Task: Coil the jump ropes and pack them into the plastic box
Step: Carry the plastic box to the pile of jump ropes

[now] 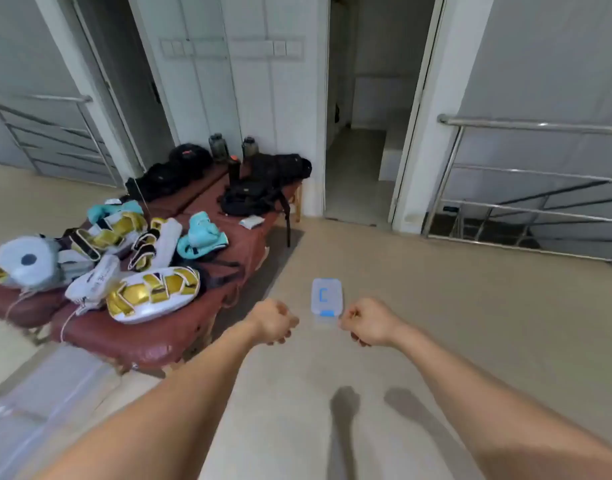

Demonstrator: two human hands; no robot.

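Note:
A small clear plastic box (326,298) with blue clips and a lid on it lies on the beige floor ahead of me. Both my arms are stretched out in front. My left hand (275,322) is curled into a fist just left of the box, with nothing visible in it. My right hand (366,322) is also a closed fist just right of the box, and nothing shows in it either. No jump rope is clearly visible; thin white cords hang from gear on the bench at the left.
A dark red padded bench (152,337) at left carries gold-and-white pads (152,294), teal gear (202,235) and black bags (263,188). A large clear bin (37,407) sits at lower left. An open doorway (363,140) lies ahead; a steel stair railing (526,188) stands at right.

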